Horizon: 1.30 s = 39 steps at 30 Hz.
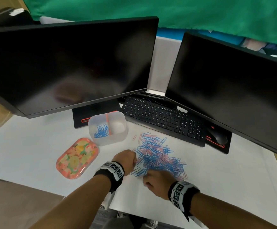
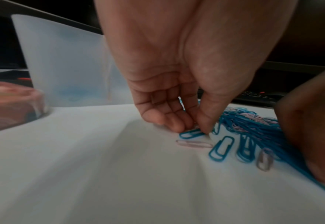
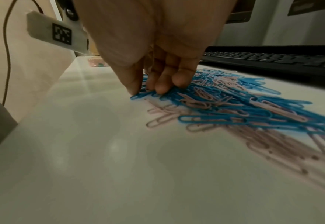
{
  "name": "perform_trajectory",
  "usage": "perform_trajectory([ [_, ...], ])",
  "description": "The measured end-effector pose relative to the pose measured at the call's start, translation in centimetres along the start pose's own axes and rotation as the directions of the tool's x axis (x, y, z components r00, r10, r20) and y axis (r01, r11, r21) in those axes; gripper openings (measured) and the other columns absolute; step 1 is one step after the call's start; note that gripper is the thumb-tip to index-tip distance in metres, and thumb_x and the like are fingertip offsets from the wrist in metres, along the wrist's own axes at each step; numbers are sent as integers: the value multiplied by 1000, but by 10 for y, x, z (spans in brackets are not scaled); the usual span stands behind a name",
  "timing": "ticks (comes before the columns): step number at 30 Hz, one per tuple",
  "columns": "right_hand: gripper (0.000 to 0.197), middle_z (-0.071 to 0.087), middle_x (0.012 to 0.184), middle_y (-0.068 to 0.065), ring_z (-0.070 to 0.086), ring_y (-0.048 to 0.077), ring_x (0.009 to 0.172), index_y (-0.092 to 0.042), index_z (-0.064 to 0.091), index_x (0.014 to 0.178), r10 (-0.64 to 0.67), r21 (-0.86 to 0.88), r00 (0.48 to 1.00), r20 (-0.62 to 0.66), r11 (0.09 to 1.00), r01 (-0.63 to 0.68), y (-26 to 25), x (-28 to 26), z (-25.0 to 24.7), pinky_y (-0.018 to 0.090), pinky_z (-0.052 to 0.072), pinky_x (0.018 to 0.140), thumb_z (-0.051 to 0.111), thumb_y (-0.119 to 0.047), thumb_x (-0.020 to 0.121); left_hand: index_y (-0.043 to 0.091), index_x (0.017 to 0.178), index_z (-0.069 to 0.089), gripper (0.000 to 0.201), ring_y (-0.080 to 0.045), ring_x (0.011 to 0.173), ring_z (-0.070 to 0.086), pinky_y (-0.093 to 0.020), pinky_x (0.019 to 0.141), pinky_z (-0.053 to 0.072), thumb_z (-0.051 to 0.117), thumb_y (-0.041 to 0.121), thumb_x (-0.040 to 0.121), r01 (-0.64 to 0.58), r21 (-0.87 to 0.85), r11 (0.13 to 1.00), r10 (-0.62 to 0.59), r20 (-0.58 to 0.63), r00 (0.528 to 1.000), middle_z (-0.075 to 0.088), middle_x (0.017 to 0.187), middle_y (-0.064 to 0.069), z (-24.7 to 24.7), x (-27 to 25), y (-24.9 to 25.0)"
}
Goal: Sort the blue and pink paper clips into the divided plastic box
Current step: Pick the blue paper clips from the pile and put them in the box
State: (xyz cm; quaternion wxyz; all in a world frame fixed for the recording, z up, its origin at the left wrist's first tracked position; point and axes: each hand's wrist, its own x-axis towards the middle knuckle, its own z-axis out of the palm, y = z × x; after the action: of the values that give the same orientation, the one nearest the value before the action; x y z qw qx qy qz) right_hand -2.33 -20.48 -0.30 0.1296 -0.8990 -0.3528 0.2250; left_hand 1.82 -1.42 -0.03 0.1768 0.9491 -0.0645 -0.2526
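Observation:
A loose pile of blue and pink paper clips [image 1: 157, 156] lies on the white desk. Behind it to the left stands the translucent divided box [image 1: 116, 140]; its left compartment holds blue clips [image 1: 101, 131] and its right compartment looks bare. My left hand [image 1: 127, 158] is at the pile's left edge, and in the left wrist view my left hand [image 2: 194, 128] pinches a blue clip [image 2: 191, 134] against the desk, beside a single pink clip [image 2: 194, 144]. My right hand [image 1: 152, 177] is at the pile's near edge, where in the right wrist view my right hand [image 3: 146, 91] pinches a blue clip [image 3: 138, 95].
A floral lid [image 1: 77, 158] lies left of the box. A black keyboard [image 1: 164, 119] and mouse [image 1: 217, 138] sit behind the pile, under two dark monitors [image 1: 71, 63]. The desk's front edge runs just below my wrists.

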Motion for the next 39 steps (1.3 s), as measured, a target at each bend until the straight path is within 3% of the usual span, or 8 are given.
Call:
perform_trajectory([
  [4, 8, 53, 77, 0, 55, 21, 62, -22, 62, 80, -88, -38, 996, -3, 995, 88, 5, 1, 1, 24, 39, 53, 57, -17, 81, 20, 88, 60, 9, -25, 93, 62, -32, 83, 50, 51, 17, 87, 2, -166, 986, -12, -55, 998, 66, 100, -4, -2, -2, -9],
  [10, 16, 54, 75, -7, 57, 14, 64, -27, 66, 76, -253, -159, 967, 2, 955, 250, 9, 13, 6, 20, 46, 47, 75, -20, 64, 24, 88, 61, 16, -16, 75, 59, -18, 65, 43, 58, 10, 84, 25, -378, 926, -69, -102, 992, 64, 76, 5, -9, -2, -21],
  [15, 20, 53, 75, -4, 54, 17, 63, -22, 60, 76, -312, -168, 950, -17, 937, 305, 10, 22, 4, 22, 46, 49, 72, -12, 64, 19, 97, 69, 20, -16, 80, 58, -17, 71, 41, 55, 9, 85, 40, -333, 942, -94, -150, 984, 60, 77, 8, -12, -3, -25],
  [19, 16, 53, 73, -5, 54, 14, 66, -23, 62, 74, -301, -165, 951, -75, 944, 285, 17, 13, 4, 20, 47, 53, 71, -12, 66, 20, 95, 66, 22, -22, 95, 61, -24, 80, 46, 50, 8, 86, 117, -311, 943, -176, -169, 970, 67, 98, -3, -13, -4, -29],
  [23, 13, 55, 73, -9, 55, 11, 66, -25, 64, 71, -232, -192, 967, -106, 959, 209, 28, 5, 5, 21, 49, 53, 72, -15, 68, 25, 90, 56, 13, -22, 95, 60, -27, 83, 48, 54, 14, 84, 158, -287, 945, -207, -152, 966, 66, 101, -3, -12, -4, -33],
  [29, 11, 53, 69, -8, 52, 11, 63, -24, 60, 70, -128, -79, 963, -237, 991, 113, 24, 6, -10, 19, 43, 53, 60, -16, 77, 27, 81, 51, 8, -19, 92, 58, -27, 77, 44, 58, 25, 83, -5, -89, 996, -6, -129, 992, 58, 98, 3, -1, -9, -15],
  [34, 12, 61, 80, 1, 57, 21, 76, -14, 63, 81, -85, 7, 976, -199, 996, 88, 7, 33, -15, 27, 48, 63, 56, -5, 80, 18, 97, 62, 14, -26, 100, 59, -33, 83, 48, 54, 26, 88, 12, 28, 1000, -9, -87, 996, 60, 107, -4, 6, -8, -10],
  [39, 21, 64, 98, 11, 57, 28, 94, -7, 65, 97, -59, 13, 997, -57, 998, 60, 1, 46, -14, 35, 50, 77, 51, 0, 83, 14, 96, 60, 15, -28, 99, 59, -33, 82, 48, 52, 24, 88, 36, -1, 999, -36, -105, 994, 60, 105, -8, 4, -9, -8],
])
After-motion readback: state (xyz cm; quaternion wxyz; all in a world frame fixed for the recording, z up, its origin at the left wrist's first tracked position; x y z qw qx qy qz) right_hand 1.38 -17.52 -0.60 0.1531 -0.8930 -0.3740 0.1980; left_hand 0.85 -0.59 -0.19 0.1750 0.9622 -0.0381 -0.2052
